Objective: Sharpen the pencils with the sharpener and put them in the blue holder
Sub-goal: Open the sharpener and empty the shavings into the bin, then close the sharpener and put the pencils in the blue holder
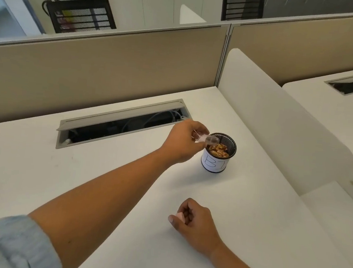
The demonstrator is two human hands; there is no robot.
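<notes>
Left hand (184, 144) pinching clear sharpener cap (210, 140) over mesh cup (218, 158) — light, slippery, hold by rim; right hand (194, 222), nearer than cup, fist closed on pink piece (180, 215).

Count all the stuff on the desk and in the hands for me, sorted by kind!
Mesh cup with a paper label, holding shavings: 1
Clear plastic piece in the left hand: 1
Small pink piece in the right hand: 1
Pencils: 0 in view
Total: 3
</notes>
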